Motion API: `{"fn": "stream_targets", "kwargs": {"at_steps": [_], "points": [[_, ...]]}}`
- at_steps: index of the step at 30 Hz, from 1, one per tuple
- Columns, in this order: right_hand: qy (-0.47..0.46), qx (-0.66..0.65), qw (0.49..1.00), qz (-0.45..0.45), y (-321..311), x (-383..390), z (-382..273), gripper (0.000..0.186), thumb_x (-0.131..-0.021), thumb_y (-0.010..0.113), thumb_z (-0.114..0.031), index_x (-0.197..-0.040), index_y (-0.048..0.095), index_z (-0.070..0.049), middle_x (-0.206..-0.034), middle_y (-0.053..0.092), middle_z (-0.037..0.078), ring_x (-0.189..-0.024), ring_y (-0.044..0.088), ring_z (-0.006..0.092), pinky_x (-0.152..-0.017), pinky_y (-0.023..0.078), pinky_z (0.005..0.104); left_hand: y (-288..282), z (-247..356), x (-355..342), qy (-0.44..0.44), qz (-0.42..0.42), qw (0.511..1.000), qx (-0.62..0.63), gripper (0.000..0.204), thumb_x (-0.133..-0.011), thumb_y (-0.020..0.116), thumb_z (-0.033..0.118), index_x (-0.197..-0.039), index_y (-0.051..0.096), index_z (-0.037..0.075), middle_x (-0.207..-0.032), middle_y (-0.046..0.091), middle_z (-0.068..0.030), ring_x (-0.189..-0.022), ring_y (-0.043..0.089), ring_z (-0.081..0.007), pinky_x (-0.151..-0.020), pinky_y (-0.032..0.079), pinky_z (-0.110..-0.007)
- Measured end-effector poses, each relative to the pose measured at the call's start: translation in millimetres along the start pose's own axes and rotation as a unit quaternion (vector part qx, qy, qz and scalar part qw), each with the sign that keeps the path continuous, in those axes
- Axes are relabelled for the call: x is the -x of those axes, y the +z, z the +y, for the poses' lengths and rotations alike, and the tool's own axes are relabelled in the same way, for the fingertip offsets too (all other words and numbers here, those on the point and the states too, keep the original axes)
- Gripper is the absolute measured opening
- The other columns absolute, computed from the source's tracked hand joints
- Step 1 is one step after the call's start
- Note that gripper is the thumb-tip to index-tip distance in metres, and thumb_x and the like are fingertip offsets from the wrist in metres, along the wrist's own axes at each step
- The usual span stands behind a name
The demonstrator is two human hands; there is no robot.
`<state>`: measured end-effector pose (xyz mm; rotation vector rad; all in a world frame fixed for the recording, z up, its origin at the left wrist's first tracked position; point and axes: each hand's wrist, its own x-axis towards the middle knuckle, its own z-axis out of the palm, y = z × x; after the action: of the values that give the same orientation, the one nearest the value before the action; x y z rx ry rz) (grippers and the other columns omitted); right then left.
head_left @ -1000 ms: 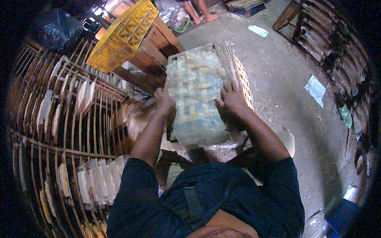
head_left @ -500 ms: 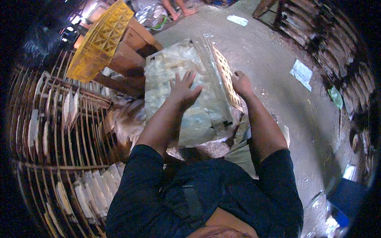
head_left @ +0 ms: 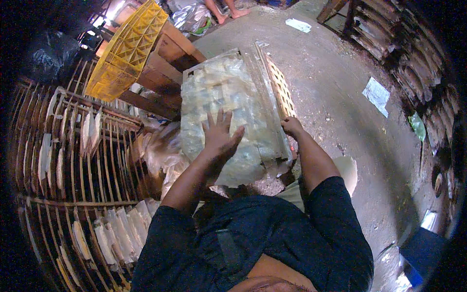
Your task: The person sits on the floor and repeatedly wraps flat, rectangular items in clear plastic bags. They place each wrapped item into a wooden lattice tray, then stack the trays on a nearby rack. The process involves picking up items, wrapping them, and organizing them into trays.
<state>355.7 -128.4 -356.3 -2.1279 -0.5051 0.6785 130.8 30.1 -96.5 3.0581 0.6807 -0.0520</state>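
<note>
A yellow crate [head_left: 129, 51] tilts beside brown wooden planks [head_left: 164, 69]; a slatted rack [head_left: 82, 202] fills the left, a black bag [head_left: 52, 52] near its far end; two pale sheets [head_left: 376, 96] lie on the grey floor [head_left: 335, 63].

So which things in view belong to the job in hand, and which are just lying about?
With the job, judging by the hands:
rectangular block covered in cloudy translucent film, under the spread left hand
pale latticed panel, by the right hand

Apparently just lying about:
yellow ribbed plastic crate
pale rectangular sheet
green crumpled plastic scrap
</note>
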Motion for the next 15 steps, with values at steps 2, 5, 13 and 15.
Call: {"fn": "stream_targets", "kwargs": {"at_steps": [2, 5, 13, 15], "points": [[0.028, -0.061, 0.997, -0.046, -2.6, -3.5, 1.1, 0.028, -0.08, 0.064, -0.027, -0.088, 0.07, -0.001, -0.072, 0.068, 0.016, -0.065, 0.065, 0.0268, -0.061, 0.051, 0.0377, 5.9, -1.1, 4.1, 0.004, 0.009, 1.0, 0.004, 0.084, -0.092, 0.038, 0.066, -0.153, 0.027, 0.009, -0.162, 0.012, -0.0187, -0.147, 0.0, -0.049, -0.114, -0.004, -0.063], [0.06, -0.072, 0.996, 0.009, -12.2, 1.6, -8.7, 0.035, -0.077, 0.065, -0.033, -0.089, 0.07, 0.0, -0.079, 0.069, 0.02, -0.076, 0.068, 0.032, -0.072, 0.052, 0.0402, 2.9, 0.9, 5.8, 0.0, 0.007, 1.0, 0.001, 0.084, -0.092, 0.037, 0.067, -0.154, 0.025, 0.01, -0.162, 0.012, -0.0181, -0.146, 0.001, -0.0493, -0.115, -0.004, -0.063], [0.111, 0.14, 0.978, 0.112, -74.7, 23.0, -10.1, 0.039, -0.08, 0.058, -0.028, -0.106, 0.067, -0.002, -0.11, 0.067, 0.025, -0.106, 0.064, 0.0424, -0.09, 0.052, 0.0474, 4.5, -3.3, 7.6, -0.009, 0.001, 1.0, 0.011, 0.085, -0.092, 0.035, 0.068, -0.154, 0.025, 0.012, -0.162, 0.011, -0.0168, -0.147, -0.001, -0.0482, -0.115, -0.004, -0.062], [0.122, 0.141, 0.971, 0.151, -91.2, 27.3, -23.1, 0.038, -0.08, 0.058, -0.027, -0.107, 0.067, -0.003, -0.11, 0.067, 0.025, -0.104, 0.065, 0.0417, -0.089, 0.052, 0.0475, 1.2, -1.4, 8.7, -0.015, 0.0, 1.0, 0.001, 0.086, -0.091, 0.035, 0.069, -0.154, 0.025, 0.012, -0.162, 0.011, -0.0166, -0.147, -0.002, -0.0477, -0.115, -0.004, -0.062]]}}
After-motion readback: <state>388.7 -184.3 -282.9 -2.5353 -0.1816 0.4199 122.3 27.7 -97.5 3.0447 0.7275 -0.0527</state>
